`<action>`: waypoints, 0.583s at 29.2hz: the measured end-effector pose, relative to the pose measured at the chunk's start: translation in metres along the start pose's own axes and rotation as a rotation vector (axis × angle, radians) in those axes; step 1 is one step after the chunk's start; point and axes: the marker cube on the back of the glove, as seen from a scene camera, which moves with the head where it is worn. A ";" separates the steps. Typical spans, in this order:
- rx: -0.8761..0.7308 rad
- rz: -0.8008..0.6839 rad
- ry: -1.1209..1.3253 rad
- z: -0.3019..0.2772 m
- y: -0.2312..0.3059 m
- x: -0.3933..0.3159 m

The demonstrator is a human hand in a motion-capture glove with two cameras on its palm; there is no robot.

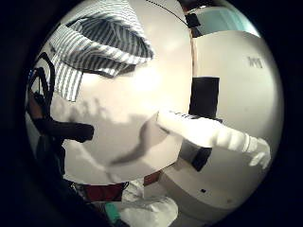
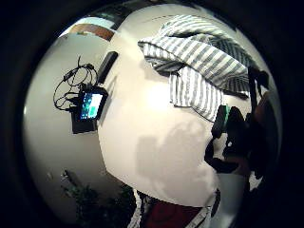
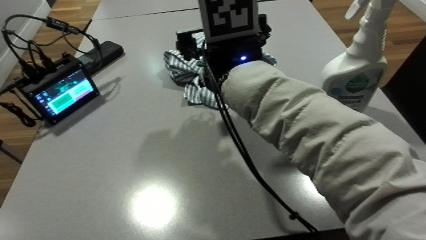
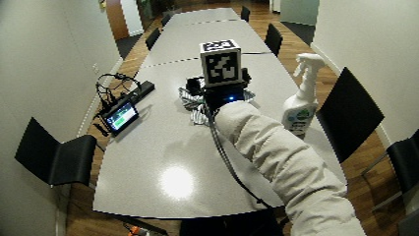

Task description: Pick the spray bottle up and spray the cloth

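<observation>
Outside view: spray bottle (image 3: 357, 65) stood upright at right edge of frame, untouched | striped cloth (image 3: 193, 80) bunched at upper centre, laid out as spray target | gloved right hand (image 3: 226, 50) held over cloth, finger state cannot be told | bottle judged not yet fetched.

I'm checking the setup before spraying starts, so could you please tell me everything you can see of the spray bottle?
The spray bottle looks like white plastic, with a trigger head and nozzle on a slim neck above a wider body that bears a green label. It stands upright on the grey table, near its edge beside the person's sleeve, apart from the striped cloth. Nothing touches it but the table.
</observation>
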 end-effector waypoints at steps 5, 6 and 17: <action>-0.029 -0.004 0.016 0.002 0.002 -0.005; -0.032 -0.007 0.016 0.003 0.002 -0.005; -0.027 -0.023 0.016 0.004 0.009 -0.007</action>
